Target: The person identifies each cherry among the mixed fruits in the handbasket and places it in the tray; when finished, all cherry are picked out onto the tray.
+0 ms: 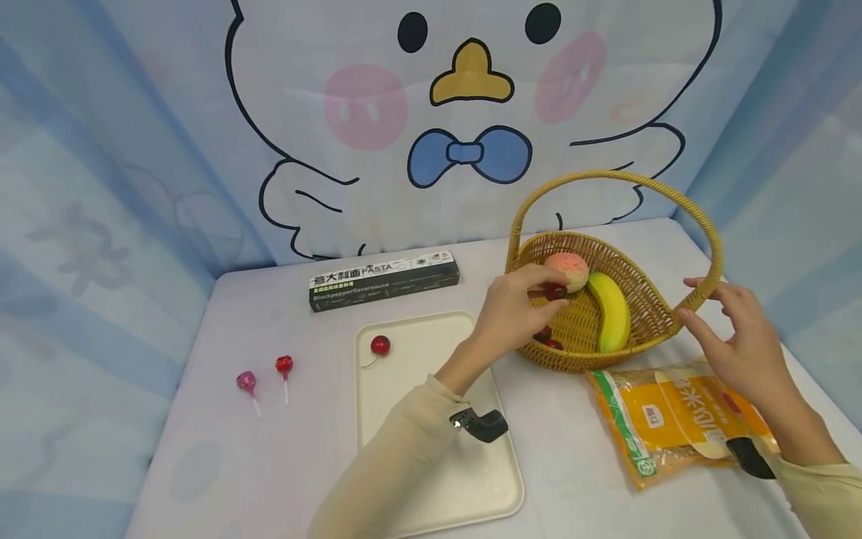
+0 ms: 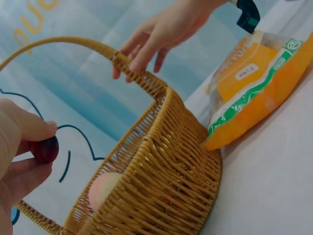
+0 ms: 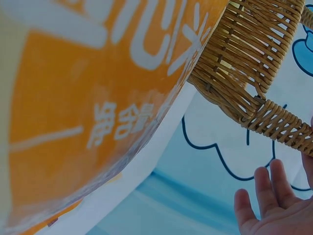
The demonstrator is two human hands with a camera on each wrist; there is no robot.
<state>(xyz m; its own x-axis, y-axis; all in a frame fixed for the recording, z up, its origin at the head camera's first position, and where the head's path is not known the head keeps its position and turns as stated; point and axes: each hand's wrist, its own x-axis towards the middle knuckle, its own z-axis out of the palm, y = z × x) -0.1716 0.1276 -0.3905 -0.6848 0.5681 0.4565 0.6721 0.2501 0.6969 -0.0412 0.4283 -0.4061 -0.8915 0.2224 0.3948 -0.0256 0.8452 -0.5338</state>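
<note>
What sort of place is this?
Probably a staged tabletop set rather than a working kitchen, though I can't be sure. Pale-blue cartoon-print fabric curtains close in three sides of a white-covered table, which holds a yellow-brown woven basket and a cream rectangular tray.

White tbl [image 1: 296, 471], tray [image 1: 424, 348] approx ctr; rel. to it, box [image 1: 384, 283] @11, basket [image 1: 566, 362] @2, bag [image 1: 653, 419] @3, two lollies [image 1: 246, 381] @9-10 o'clock.

Rough woven basket [image 1: 648, 299], glossy cherry [image 1: 380, 345], plastic bag [image 1: 663, 419]
</note>
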